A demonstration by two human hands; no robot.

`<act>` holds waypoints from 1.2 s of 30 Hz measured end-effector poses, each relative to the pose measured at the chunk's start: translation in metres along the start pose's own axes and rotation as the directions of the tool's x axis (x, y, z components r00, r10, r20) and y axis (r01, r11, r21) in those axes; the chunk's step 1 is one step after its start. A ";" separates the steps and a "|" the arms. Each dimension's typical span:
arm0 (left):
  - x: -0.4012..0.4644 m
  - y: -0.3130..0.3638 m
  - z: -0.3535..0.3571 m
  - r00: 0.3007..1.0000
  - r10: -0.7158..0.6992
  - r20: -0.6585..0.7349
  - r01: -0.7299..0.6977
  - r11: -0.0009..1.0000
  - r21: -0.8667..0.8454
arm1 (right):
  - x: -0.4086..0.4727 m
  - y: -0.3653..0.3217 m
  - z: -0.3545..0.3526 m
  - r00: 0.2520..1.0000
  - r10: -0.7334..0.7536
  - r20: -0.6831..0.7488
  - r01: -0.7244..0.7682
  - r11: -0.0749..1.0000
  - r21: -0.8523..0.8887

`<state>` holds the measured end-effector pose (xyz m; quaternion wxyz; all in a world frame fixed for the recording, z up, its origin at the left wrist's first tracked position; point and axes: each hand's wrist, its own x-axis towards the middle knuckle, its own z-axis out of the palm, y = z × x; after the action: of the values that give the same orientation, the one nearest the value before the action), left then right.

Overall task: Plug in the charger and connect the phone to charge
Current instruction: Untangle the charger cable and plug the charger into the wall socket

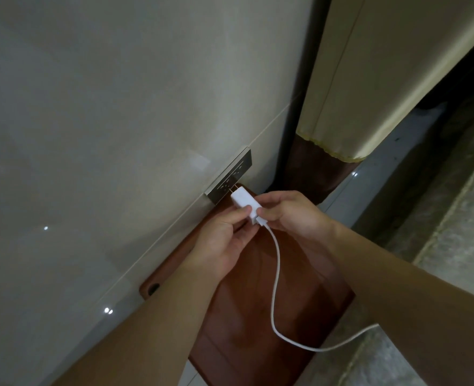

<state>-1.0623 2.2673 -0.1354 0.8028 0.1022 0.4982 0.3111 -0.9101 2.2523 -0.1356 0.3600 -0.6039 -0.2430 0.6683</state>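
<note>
A white charger block (242,201) is held just in front of a silver wall socket (230,176), its two prongs touching the lower set of holes. My left hand (224,238) pinches the block's rear from the left. My right hand (291,215) grips the same end, where the white cable (276,274) plugs in. The cable loops down and runs off to the right behind my right forearm. No phone is in view.
The socket sits on a glossy cream tiled wall (105,135). Below my hands a reddish-brown wooden board (247,324) leans against the wall. At right stand a cream cloth-covered unit (369,93) and a speckled stone countertop (453,246).
</note>
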 end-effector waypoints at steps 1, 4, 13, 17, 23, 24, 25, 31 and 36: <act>0.001 0.000 0.000 1.000 0.001 -0.007 -0.001 1.000 -0.010 | 0.003 0.001 0.000 1.000 -0.001 0.003 0.001 1.000 -0.002; 0.005 0.001 -0.001 0.999 0.004 -0.033 -0.005 0.999 -0.032 | 0.011 0.002 -0.001 1.000 -0.006 0.014 0.007 0.999 -0.041; 0.011 0.005 0.000 0.998 0.031 -0.056 -0.033 0.999 -0.032 | 0.022 0.003 -0.001 0.999 -0.048 0.018 0.050 0.991 -0.124; 0.011 0.007 0.002 0.997 0.058 -0.055 -0.060 0.997 -0.051 | 0.021 0.003 0.000 0.996 -0.087 0.020 0.089 0.990 -0.111; 0.011 0.005 0.005 0.995 0.067 -0.073 -0.074 0.991 -0.111 | 0.016 0.008 -0.003 0.990 -0.135 0.048 0.137 0.989 -0.046; 0.012 0.005 0.006 0.995 0.067 -0.081 -0.077 0.989 -0.128 | 0.015 0.008 -0.004 0.989 -0.141 0.045 0.143 0.989 -0.045; 0.012 0.004 0.006 0.994 0.070 -0.089 -0.082 0.987 -0.138 | 0.014 0.008 -0.003 0.988 -0.149 0.039 0.151 0.987 -0.053; 0.017 0.000 0.005 0.984 0.098 -0.148 -0.118 0.984 -0.131 | 0.010 0.010 0.003 0.986 -0.169 -0.004 0.168 0.981 -0.092; 0.020 0.001 0.007 0.979 0.110 -0.174 -0.129 0.986 -0.103 | 0.008 0.010 0.003 0.985 -0.169 -0.027 0.167 0.984 -0.063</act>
<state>-1.0502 2.2808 -0.1459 0.7423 0.0594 0.5384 0.3944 -0.9155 2.2524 -0.1474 0.4005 -0.6026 -0.3076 0.6179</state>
